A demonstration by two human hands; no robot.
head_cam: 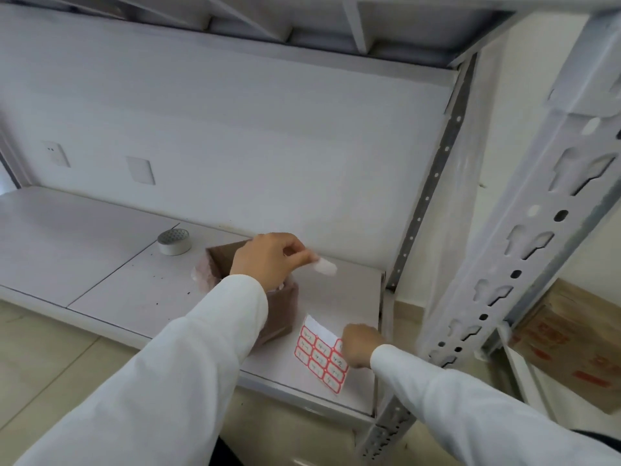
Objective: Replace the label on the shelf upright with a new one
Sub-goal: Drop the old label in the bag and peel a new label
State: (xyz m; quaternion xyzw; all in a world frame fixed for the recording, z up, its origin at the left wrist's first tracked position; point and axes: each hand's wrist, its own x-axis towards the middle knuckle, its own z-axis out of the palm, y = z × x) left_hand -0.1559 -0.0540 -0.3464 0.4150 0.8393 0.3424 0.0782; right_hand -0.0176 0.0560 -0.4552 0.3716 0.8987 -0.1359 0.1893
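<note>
A sheet of red-bordered labels (318, 357) lies on the white shelf board (141, 287) near its front right corner. My right hand (360, 344) rests on the sheet's right edge with fingers curled; whether it grips the sheet is not clear. My left hand (268, 258) hovers above a small brown cardboard box (280, 309) and pinches a small crumpled white piece (325, 266), blurred, possibly a peeled label. The white slotted shelf upright (524, 237) rises at the right, partly wrapped in clear film. No label shows on it.
A roll of white tape (174, 242) stands on the shelf left of the box. The box is lined with a pinkish bag (201, 274). A brown carton with red print (568, 344) sits on the floor at right. An upper shelf (302, 25) hangs overhead.
</note>
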